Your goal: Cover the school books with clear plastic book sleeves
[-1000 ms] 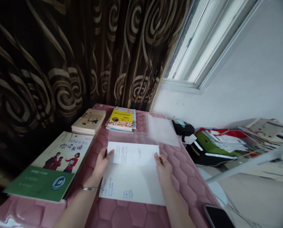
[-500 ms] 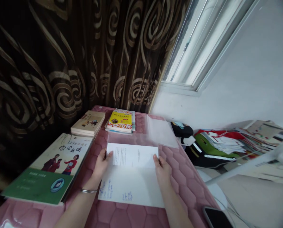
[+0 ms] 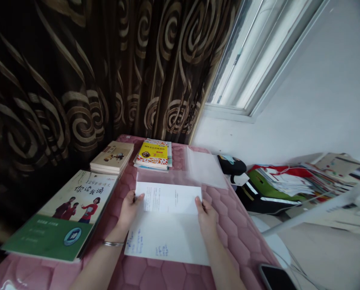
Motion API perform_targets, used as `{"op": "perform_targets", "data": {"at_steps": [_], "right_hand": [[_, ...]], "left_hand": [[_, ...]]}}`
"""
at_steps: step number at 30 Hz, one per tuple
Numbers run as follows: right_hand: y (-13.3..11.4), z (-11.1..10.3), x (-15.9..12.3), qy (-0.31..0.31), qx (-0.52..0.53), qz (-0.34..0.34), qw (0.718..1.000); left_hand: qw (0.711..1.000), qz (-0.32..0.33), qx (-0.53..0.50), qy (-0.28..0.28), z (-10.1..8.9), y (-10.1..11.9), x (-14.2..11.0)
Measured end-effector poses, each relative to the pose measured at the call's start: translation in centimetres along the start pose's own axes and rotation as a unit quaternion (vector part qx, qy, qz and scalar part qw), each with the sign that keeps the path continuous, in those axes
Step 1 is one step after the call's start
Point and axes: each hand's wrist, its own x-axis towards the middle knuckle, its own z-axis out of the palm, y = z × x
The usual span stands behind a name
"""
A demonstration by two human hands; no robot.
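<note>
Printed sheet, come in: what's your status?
Left hand and right hand gripping opposite edges of printed sheet. Phone near right forearm. Nothing visible lying on sheet.

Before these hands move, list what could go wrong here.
The paper, gripped at its sides by the left hand and right hand, might crease or tear if they pull unevenly.
The phone lies by the right edge of the table, so the right arm could perhaps knock it off.

Home room: patterned curtain (image 3: 143,68), window (image 3: 240,60), quilted pink table cover (image 3: 167,274), piled books (image 3: 116,155).
</note>
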Motion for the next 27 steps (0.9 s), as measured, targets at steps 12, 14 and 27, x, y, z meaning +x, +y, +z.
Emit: {"op": "perform_targets", "data": {"at_steps": [12,14,27], "right_hand": [[-0.4,0.0,-0.2,-0.025,0.060,0.041,0.997],[-0.4,0.0,-0.3,-0.025,0.072,0.043,0.996],[0.1,0.1,0.1,-0.024,0.009,0.020,0.999]], "left_hand": [[1.000,0.013,0.007,-0.010,-0.3,-0.2,0.0],[1.000,0.020,0.012,-0.003,-0.3,-0.7,0.2],[1.000,0.000,-0.012,-0.010,-0.3,0.6,-0.4]]}}
